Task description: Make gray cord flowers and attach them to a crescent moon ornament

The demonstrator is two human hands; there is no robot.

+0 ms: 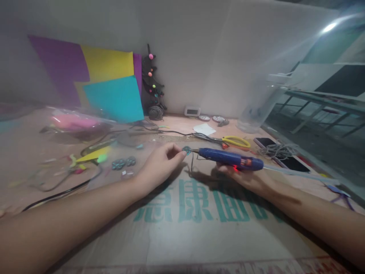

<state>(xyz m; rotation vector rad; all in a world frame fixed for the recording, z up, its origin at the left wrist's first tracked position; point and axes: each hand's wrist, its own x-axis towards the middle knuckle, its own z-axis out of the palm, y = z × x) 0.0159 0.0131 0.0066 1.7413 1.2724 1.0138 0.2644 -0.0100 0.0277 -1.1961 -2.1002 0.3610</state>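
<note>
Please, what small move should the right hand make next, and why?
Perhaps the right hand should squeeze the blue glue gun slightly, holding it steady: its nozzle is at the small teal piece, which the left hand holds.

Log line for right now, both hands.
left hand: fingers pinching small teal piece | right hand: holding blue glue gun, nozzle at teal piece | yellow-handled scissors: lying beyond glue gun

A craft workspace, shown by coloured sheets [114, 99], a glue gun [228, 157] and yellow-handled scissors [236, 142].
</note>
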